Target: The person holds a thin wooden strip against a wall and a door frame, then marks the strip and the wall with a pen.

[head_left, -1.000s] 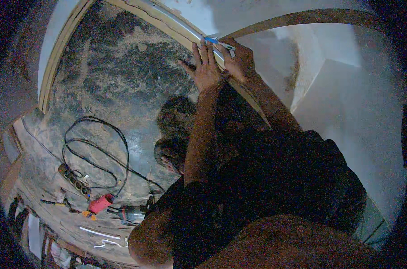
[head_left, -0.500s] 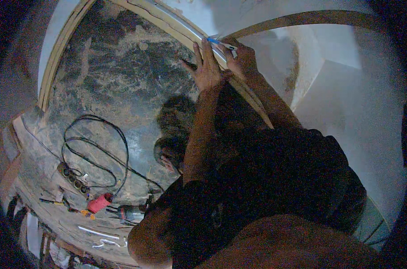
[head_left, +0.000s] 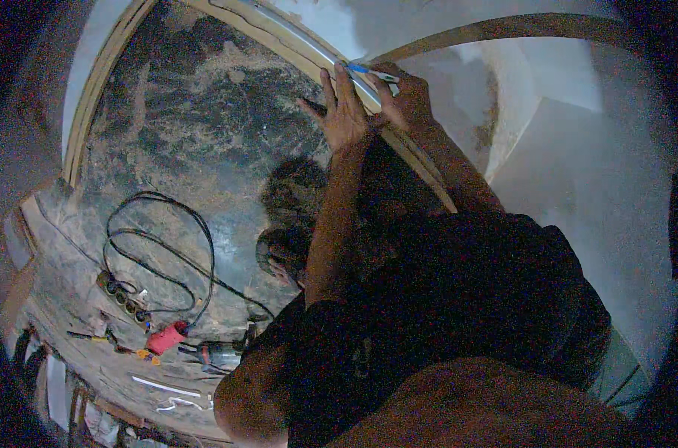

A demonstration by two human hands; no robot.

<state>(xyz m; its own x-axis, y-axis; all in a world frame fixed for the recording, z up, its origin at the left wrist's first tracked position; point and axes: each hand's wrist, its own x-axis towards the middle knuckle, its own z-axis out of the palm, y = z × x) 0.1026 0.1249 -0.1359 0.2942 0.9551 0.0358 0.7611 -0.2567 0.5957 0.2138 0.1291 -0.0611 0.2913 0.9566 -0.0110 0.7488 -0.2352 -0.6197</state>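
My left hand (head_left: 344, 123) lies against the metal strip (head_left: 309, 43) with fingers spread, the fingertips on its near edge. This shiny narrow strip runs along a pale wooden edge board (head_left: 279, 39). Just to the right, my right hand (head_left: 410, 101) is closed around a slim blue-and-white pen-like tool (head_left: 376, 72). Its blue end points left, close to the left fingertips and over the strip. Whether it is a marker or a knife I cannot make out. Part of the strip is hidden behind the hands.
On the dusty dark floor (head_left: 182, 127) lie a looped black cable (head_left: 210, 246), a socket strip (head_left: 121, 300), a red tool body (head_left: 167, 337) and a dark cylindrical power tool (head_left: 218, 354). White strips (head_left: 165, 386) lie near the lower left. A pale wall (head_left: 570, 149) rises at right.
The pen-like tool and my right hand have shifted very slightly to the right. My left hand stays in place on the strip.
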